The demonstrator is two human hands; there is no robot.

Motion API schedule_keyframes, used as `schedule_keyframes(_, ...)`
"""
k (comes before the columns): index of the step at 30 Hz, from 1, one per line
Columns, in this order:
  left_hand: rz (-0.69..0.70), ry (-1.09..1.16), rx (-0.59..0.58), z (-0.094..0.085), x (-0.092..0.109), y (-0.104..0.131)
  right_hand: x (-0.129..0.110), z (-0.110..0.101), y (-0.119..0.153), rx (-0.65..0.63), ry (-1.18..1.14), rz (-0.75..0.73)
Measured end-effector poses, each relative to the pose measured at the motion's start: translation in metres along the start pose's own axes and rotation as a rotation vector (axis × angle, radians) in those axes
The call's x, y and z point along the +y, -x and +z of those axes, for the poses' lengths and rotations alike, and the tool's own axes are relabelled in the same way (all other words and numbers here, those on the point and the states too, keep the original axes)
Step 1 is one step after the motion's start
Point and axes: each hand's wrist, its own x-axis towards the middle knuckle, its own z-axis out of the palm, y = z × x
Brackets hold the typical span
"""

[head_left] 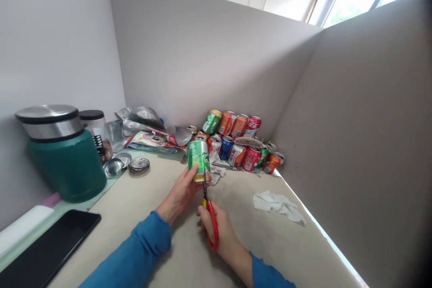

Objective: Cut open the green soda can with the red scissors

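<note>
My left hand [184,189] is closed around the lower part of a green and yellow drink can [198,155], held up above the table, its thumb on the near side. A pair of scissors [213,225] with red and yellow handles is gripped in my right hand [219,229], just right of and below the left. The dark blades point up and lie against the can's printed side near its lower right edge. From this angle I cannot tell whether they have cut into the metal.
Several drink cans [251,157] are piled at the back wall. Left of them lie cut metal sheets and packets [151,141], with round can ends [138,165] nearer. A teal jar [67,162] and a black phone [50,247] stand left; a white cloth [278,206] lies right.
</note>
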Motion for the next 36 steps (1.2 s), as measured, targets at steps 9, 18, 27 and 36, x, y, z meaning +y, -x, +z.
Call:
schedule_keyframes(9, -0.019, -0.007, -0.072, 0.0, 0.0, 0.0, -0.002, 0.002, -0.002, 0.005, -0.069, 0.048)
schedule_keyframes(18, 0.028, 0.008, -0.065, -0.001, 0.003, 0.0, 0.001, -0.005, 0.0, -0.095, -0.103, -0.049)
schedule_keyframes(27, 0.004, 0.038, -0.041, -0.003, 0.002, 0.002, 0.003, -0.004, -0.001, -0.114, -0.172, -0.032)
schedule_keyframes(36, -0.032, -0.043, -0.054, -0.004, -0.003, -0.003, 0.008, -0.004, -0.006, 0.053, -0.113, 0.023)
